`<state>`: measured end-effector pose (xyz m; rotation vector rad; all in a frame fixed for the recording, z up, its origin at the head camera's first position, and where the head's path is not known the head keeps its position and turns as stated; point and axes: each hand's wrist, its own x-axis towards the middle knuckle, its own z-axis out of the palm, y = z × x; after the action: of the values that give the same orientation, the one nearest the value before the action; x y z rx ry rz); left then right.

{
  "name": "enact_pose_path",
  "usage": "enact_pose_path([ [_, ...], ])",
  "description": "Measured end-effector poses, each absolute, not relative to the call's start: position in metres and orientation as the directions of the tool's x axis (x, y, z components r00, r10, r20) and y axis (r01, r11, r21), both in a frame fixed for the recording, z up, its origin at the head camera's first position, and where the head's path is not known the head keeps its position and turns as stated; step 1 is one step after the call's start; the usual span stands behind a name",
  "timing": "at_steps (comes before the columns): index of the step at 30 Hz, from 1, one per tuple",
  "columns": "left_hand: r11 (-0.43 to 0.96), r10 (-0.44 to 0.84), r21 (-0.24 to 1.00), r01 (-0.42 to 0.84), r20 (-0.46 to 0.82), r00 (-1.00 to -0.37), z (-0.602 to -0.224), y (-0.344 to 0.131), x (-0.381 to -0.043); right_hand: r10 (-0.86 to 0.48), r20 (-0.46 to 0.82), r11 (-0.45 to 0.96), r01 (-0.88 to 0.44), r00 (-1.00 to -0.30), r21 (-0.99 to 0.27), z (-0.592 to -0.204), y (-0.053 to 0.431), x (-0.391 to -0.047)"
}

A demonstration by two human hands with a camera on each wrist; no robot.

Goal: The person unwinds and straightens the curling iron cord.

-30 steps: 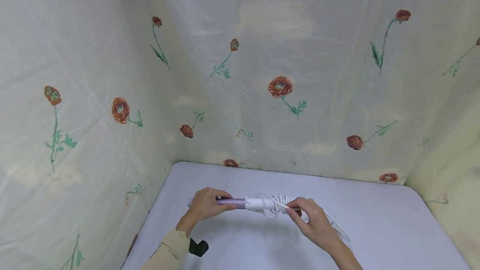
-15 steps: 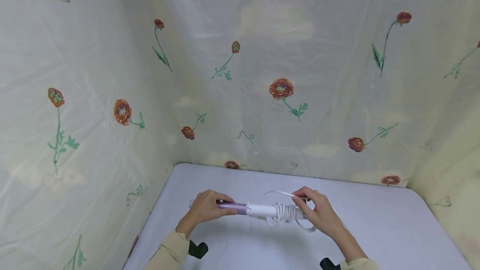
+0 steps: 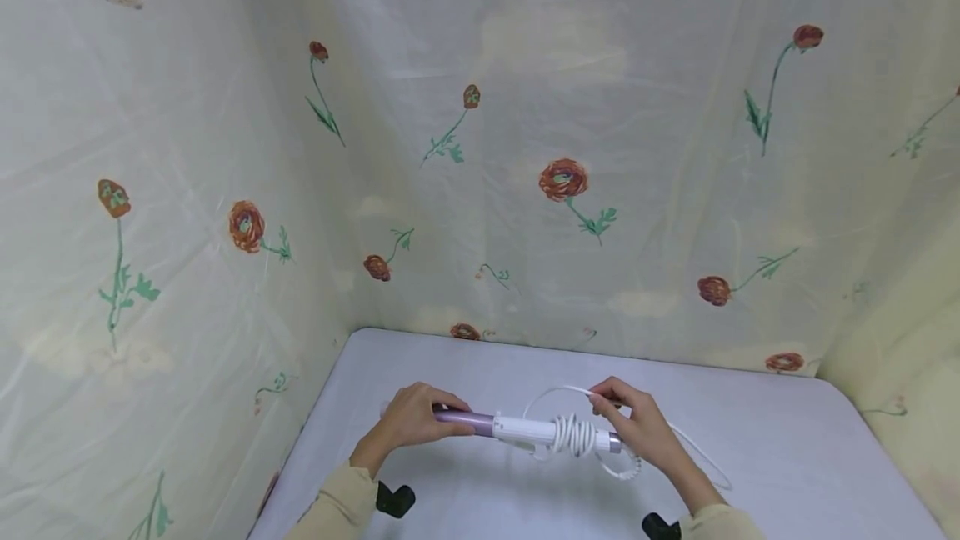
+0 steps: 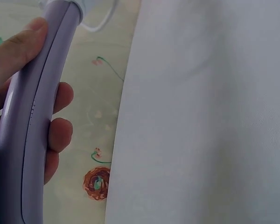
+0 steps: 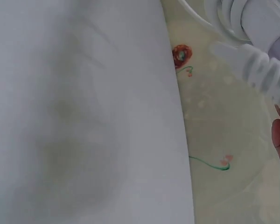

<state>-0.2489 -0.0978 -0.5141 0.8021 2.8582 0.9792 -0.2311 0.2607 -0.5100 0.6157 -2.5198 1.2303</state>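
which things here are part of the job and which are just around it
Part of the job:
purple-and-white tool, gripped by the left hand
white cord, wound round the tool, pinched by the right hand

Just around:
white table
flowered cloth
black pieces by the wrists

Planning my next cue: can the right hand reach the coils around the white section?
Likely yes: the coils look uncovered and close to the right hand, though that hand pinches loose cord.
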Motion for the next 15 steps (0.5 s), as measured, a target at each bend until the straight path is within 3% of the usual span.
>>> enact_pose_path([
  [8, 0.654, 0.496, 0.597, 0.464, 0.124, -0.859, -0.523, -0.101, -0.249, -0.275, 0.289, 0.523, -0.395, -0.917, -0.755, -0.524, 0.265, -0.229],
  [15, 0.618, 0.462, 0.634, 0.464, 0.185, -0.868, -0.519, -0.1, -0.254, -0.39, 0.395, 0.395, -0.539, -0.832, -0.744, -0.544, 0.263, -0.226],
])
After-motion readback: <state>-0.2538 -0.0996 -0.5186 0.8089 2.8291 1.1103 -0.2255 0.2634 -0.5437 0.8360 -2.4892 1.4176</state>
